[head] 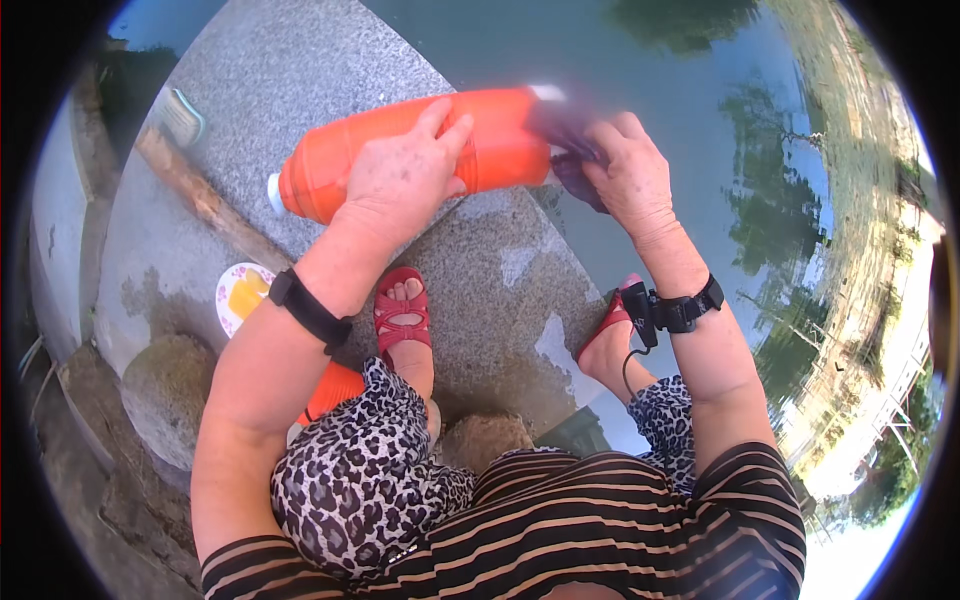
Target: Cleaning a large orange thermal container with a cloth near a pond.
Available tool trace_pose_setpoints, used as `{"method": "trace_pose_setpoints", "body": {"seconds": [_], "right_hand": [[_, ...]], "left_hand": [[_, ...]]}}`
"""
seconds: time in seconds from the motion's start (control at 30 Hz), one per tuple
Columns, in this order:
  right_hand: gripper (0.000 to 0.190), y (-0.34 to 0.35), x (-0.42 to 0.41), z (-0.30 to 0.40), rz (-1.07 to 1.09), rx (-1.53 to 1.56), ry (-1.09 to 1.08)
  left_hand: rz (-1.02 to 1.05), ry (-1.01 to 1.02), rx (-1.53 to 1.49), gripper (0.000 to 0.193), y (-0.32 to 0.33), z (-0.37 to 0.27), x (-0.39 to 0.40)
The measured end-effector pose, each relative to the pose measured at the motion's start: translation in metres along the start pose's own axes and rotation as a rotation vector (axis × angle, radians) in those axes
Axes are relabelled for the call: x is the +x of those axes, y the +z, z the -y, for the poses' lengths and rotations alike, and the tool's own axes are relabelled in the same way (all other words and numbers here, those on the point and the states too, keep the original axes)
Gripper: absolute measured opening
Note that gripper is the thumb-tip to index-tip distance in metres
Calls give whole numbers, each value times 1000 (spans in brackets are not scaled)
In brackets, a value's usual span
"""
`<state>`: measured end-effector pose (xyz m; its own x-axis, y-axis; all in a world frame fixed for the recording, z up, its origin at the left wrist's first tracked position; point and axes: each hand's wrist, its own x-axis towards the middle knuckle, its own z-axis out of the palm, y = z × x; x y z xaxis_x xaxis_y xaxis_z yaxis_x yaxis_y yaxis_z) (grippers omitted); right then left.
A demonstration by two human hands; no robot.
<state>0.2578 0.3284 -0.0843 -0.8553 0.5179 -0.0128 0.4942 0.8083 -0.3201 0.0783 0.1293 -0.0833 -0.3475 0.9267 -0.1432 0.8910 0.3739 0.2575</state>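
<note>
A large orange plastic vacuum flask (495, 142) lies nearly level over the stone slab, with a white cap (276, 193) at its left end. My left hand (409, 165) grips it around the middle, thumb below and fingers across the top. In my right hand (630, 169) is a bunched dark purple cloth (581, 180), pressed against the flask's right end. That end is blurred and partly hidden by the cloth. Both hands are over the slab's edge area, the right one above the water.
Green water (517, 37) borders the granite slab (300, 75). A wooden pole (202, 199), a pale brush-like object (182, 118) and a flowered white dish (234, 306) with yellow pieces lie left. Another orange object (337, 386) is by my left leg. Rounded stones (169, 397) stand near.
</note>
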Motion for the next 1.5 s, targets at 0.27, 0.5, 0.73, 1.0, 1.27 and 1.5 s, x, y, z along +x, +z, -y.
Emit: {"method": "trace_pose_setpoints", "body": {"seconds": [0.27,0.5,0.73,1.0,1.27,1.5], "right_hand": [[36,89,-97,-184,10,654,883],[44,182,-128,-195,183,229,1228],[43,68,-63,-57,-33,1779,656],[47,62,-29,17,-136,810,459],[31,27,-16,8,70,872,425],[27,19,-21,11,88,769,459]], "left_hand": [[88,-27,-32,62,-8,-1,-2],[90,-38,25,63,-6,2,-4],[35,-20,39,63,-4,1,0],[63,-12,54,65,-4,-5,5],[35,11,37,62,-3,-1,2],[77,-31,25,66,-6,-4,1]]}}
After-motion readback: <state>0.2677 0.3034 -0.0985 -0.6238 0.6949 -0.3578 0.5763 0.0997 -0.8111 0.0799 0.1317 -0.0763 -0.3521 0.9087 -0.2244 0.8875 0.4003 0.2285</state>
